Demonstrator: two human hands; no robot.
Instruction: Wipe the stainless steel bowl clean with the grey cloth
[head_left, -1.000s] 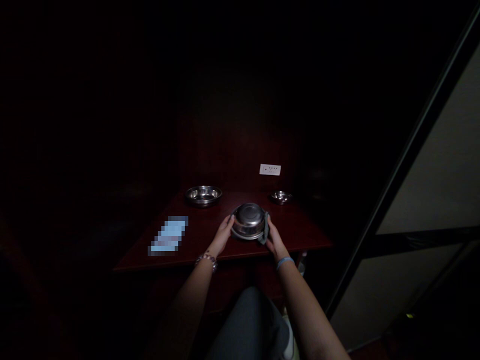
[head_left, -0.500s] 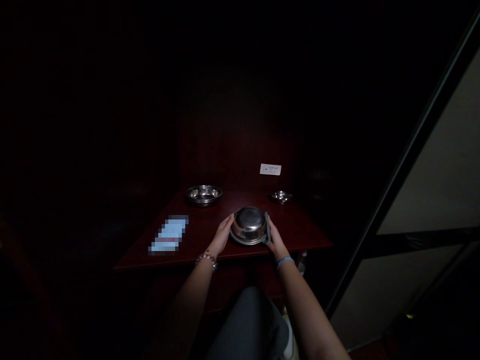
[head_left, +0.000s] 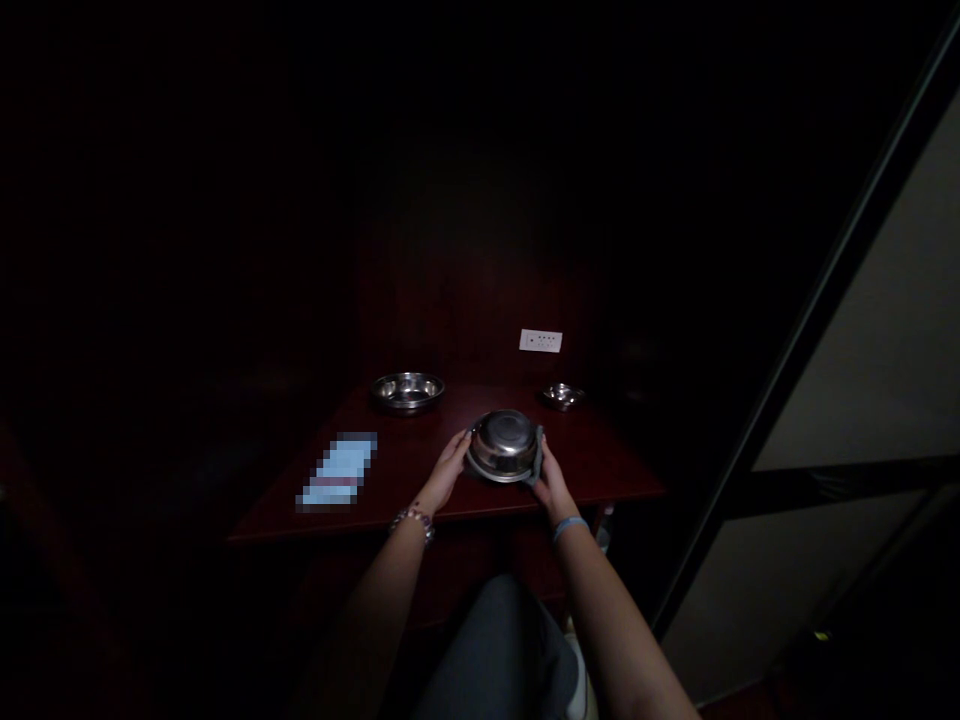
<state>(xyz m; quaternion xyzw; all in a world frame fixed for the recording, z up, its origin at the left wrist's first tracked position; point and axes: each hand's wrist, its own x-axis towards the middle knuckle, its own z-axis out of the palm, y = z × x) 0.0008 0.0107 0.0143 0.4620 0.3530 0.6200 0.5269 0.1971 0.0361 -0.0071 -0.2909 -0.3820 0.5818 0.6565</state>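
Steel bowl (head_left: 504, 445), held upside down between both hands at the front part of the counter (head_left: 600, 468), a little right of the front edge's midpoint. Base faces up, mouth faces down; the near side of the rim is turned toward the front edge. Outline circular; the central axis runs roughly upright, exact tilt hard to judge. Whether the rim touches the wood cannot be told from this angle.

Left hand (head_left: 446, 470): pinching the bowl's left side, thumb uppermost at the rim, other fingers mostly hidden. Right hand (head_left: 552, 482): curled around a grey cloth (head_left: 538, 458) and pressing it against the bowl's right side; fingertips partly hidden. Both forearms come in across the front edge, a bracelet (head_left: 411, 518) on the left wrist, a blue band (head_left: 571, 525) on the right.

Edges and room: bowl lies nearer the front edge than the back. Toward the back left corner, a wide steel dish (head_left: 407, 406) stands mouth up, well apart from the bowl. Near the back right corner, a small steel dish (head_left: 562, 398) also stands mouth up, closer to the bowl, red wood showing between. Toward the front left corner, a blurred pale-blue item (head_left: 339, 472) lies with its long axis slanting from the front edge toward the back. White socket plate (head_left: 541, 341) sits on the panel above the back edge, right of centre.
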